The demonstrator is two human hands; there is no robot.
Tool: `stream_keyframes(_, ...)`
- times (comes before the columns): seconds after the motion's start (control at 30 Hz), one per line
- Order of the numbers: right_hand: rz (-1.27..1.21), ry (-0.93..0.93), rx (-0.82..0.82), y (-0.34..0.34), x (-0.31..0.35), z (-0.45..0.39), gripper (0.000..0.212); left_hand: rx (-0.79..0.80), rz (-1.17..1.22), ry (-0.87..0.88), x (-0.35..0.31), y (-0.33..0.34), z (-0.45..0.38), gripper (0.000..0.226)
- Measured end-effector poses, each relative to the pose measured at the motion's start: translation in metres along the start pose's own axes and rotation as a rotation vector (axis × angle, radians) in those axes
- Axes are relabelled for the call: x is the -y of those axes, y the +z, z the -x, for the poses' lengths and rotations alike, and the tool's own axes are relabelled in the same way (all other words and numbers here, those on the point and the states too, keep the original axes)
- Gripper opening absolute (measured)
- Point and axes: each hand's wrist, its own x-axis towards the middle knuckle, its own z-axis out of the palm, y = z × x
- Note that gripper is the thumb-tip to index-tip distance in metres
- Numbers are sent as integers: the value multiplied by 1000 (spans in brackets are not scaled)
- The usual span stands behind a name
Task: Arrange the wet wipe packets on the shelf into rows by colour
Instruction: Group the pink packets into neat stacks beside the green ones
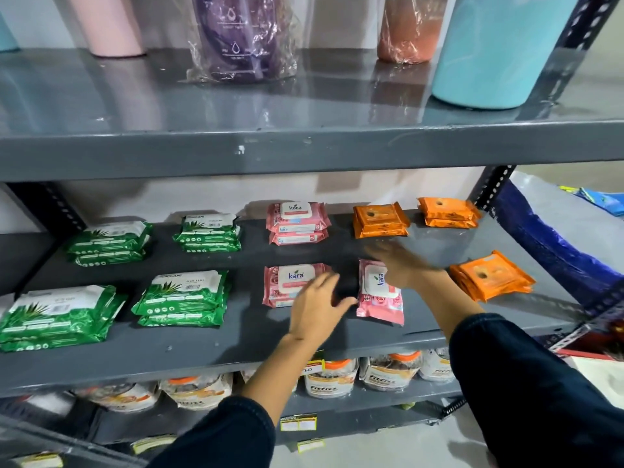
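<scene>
A grey metal shelf carries flat plastic wet wipe packets laid out in two rows, front and back, grouped by colour. The green packets with a leaf print fill the left part: a large front-left stack, a second front stack beside it, and two stacks behind, and. The orange packets take the right part, one stack at the front and two at the back, and. Between green and orange lie the pink packets with white lids: a back stack, a front stack, and a single pink packet turned lengthwise just right of that front stack, out of line with the others.

The left hand hangs open, fingers spread, over the right edge of the front pink stack, gripping nothing. The right hand is motion-blurred, open and flat above the turned pink packet, partly covering its upper right corner; whether it touches the packet cannot be told. Both forearms wear dark sleeves.
</scene>
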Motion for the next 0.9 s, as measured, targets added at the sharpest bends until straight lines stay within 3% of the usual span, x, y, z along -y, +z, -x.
stream_keyframes(0.1,76,-158,161,11,-5,6,81,125,22,10,-32,23,2,55)
stream_keyframes(0.23,-8,-135,104,20,-16,8,64,194,-12,-18,-42,51,0,45)
stream_keyframes(0.3,-8,-70,140,15,-23,12,64,192,-26,-40,-41,58,2,49)
stream_keyframes(0.53,-54,5,201,20,-44,32,111,211,-128,-83,-44,61,-3,83)
stream_keyframes(0.73,-168,-33,52,29,-51,37,89,238,-70,-48,-36,60,-17,70)
stream_keyframes(0.9,-329,-73,-44,9,-37,37,76,91,-3,57,-27,34,-23,60)
